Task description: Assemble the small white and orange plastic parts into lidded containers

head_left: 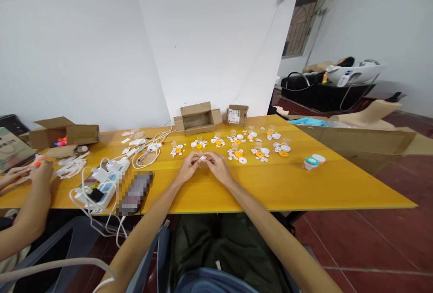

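Above the yellow table (270,189), my left hand (188,167) and my right hand (218,167) meet, fingertips pinched together on one small white plastic part (203,158). Its exact kind is too small to make out. Beyond my hands lie several loose groups of parts: orange rings (238,154), white discs (242,160), small white pieces with holes (264,159) and clear cups (286,141). Off to the right stands a clear jar with a teal ring (311,162), a white lid (319,158) beside it.
Two open cardboard boxes, a wide one (198,121) and a small one (237,116), stand by the wall. On my left are a power strip (110,185) with plugs and cables, and a phone (135,192). A co-worker's hands (39,171) work near another box (83,134) at far left.
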A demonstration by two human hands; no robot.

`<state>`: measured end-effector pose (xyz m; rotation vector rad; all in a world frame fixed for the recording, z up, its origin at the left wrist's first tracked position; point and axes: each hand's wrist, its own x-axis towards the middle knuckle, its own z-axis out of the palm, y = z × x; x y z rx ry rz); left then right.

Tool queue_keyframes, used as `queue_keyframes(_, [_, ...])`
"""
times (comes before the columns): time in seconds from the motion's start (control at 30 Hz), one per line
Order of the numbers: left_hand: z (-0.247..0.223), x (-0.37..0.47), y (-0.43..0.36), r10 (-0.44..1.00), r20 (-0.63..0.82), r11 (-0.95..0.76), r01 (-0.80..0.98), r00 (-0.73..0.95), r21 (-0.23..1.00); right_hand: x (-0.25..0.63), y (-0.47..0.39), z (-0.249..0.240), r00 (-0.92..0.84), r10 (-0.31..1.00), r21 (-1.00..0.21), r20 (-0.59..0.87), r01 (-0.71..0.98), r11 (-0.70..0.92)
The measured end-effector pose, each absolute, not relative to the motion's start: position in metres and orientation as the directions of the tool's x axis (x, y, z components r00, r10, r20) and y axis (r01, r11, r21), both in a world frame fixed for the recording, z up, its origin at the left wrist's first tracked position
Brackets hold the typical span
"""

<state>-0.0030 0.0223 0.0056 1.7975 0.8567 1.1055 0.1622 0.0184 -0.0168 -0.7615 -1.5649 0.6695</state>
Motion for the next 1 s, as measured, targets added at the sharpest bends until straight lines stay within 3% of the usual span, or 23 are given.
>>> queue_keyframes(0.67, [0.0102, -0.0016, 0.0193, 0.851, 0.371, -0.439, 0.116, 0.371, 0.891, 0.1612, 0.0169, -0.0139, -0.061, 0.786, -0.759, 0.615, 0.224, 0.611])
queue_keyframes(1.0, [0.0148, -0.0012, 0.0161, 0.863, 0.344, -0.416, 0.134, 0.369, 0.899, 0.1639, 0.0216, -0.0161, -0.095, 0.819, -0.802, 0.566, 0.165, 0.574])
